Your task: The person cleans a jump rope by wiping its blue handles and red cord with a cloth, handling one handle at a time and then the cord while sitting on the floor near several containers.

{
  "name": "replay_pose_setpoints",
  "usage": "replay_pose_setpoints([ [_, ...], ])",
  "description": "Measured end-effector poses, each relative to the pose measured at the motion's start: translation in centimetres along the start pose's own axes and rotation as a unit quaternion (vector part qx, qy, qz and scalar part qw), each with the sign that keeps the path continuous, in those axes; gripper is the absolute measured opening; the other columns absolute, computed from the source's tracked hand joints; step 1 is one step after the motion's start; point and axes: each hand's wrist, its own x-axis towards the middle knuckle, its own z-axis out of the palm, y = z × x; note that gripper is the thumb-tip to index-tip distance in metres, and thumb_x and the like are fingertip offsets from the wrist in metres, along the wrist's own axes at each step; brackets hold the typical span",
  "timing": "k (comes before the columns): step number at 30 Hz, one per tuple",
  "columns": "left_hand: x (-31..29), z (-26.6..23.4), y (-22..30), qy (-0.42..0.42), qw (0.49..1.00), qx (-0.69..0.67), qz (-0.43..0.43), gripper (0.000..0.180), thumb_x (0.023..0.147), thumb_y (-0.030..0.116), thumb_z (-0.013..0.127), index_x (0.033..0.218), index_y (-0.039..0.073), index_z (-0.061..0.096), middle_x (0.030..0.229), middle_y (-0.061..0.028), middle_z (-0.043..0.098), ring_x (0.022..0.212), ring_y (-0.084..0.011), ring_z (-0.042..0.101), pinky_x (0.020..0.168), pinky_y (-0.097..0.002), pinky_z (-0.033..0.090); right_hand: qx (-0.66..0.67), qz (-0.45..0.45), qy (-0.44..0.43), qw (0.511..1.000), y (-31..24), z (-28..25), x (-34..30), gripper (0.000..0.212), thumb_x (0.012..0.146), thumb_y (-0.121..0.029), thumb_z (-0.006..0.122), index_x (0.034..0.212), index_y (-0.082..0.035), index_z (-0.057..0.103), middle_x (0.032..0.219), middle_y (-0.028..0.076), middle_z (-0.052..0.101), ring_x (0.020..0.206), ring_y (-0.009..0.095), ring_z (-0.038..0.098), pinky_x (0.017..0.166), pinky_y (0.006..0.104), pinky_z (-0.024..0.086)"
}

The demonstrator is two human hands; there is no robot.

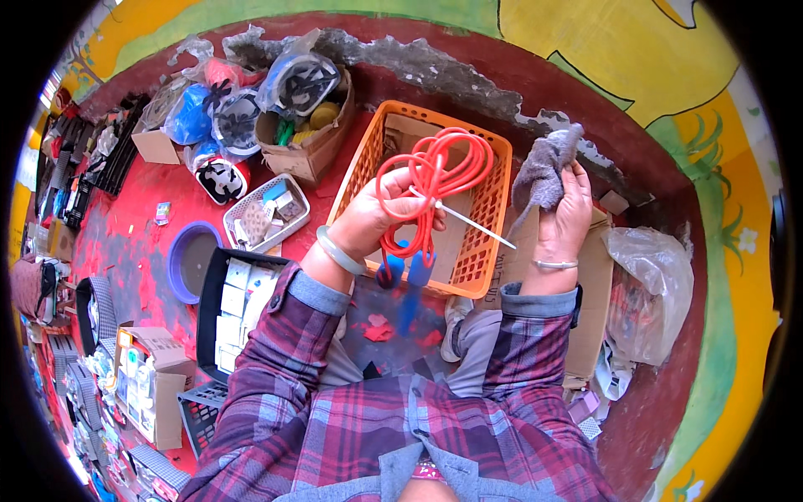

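My left hand (368,216) is closed round a coiled red skipping rope (456,159) with blue handles (418,269) dangling below it, blurred. A white cable tie (477,224) binds the coil, its loose tail sticking out to the right. In my right hand (567,217) is a crumpled grey cloth (542,176), pinched along its right side and hanging loosely. Both hands are held up in front of me, the left over an orange plastic basket (504,167) lined with cardboard, the right just beyond its right side.
Behind at the left stands a cardboard box (305,159) with bagged helmet-like items. A white basket (288,230), purple basin (177,259) and black crate of small white boxes (219,335) lie on the left. Cardboard (590,293) and a clear plastic bag (661,276) lie on the right.
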Motion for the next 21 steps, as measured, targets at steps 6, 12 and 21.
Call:
replay_pose_setpoints([
  [6,0.2,-0.1,-0.8,-0.011,0.999,-0.026,-0.032,0.026,0.092,0.022,0.056,0.111,0.005,0.053,0.082,-0.0059,0.062,0.073,-0.0155,0.063,0.066,-0.0277,0.053,0.054,-0.006,-0.113,0.992,-0.4,3.9,-2.7,0.018,0.093,-0.009,0.050,0.110,-0.004,0.054,0.106,0.006,0.060,0.096,0.016,0.058,0.086,0.0313,0.046],
  [12,0.4,1.0,-1.5,0.058,0.998,0.008,-0.005,0.029,0.096,0.034,0.047,0.104,0.006,0.053,0.073,-0.0032,0.057,0.064,-0.0119,0.058,0.060,-0.0276,0.051,0.046,0.081,-0.166,0.982,3.0,6.9,-5.9,0.016,0.095,-0.014,0.049,0.109,-0.006,0.052,0.099,0.001,0.057,0.094,0.010,0.053,0.088,0.0254,0.041],
  [21,0.8,0.0,-0.8,0.044,0.986,-0.127,0.099,0.031,0.097,0.034,0.041,0.106,0.005,0.051,0.070,-0.0057,0.054,0.061,-0.0143,0.053,0.060,-0.0288,0.046,0.160,0.166,-0.120,0.965,3.0,6.4,-5.5,0.033,0.091,-0.012,0.048,0.123,-0.003,0.047,0.114,0.011,0.059,0.105,0.023,0.057,0.093,0.0388,0.045],
])
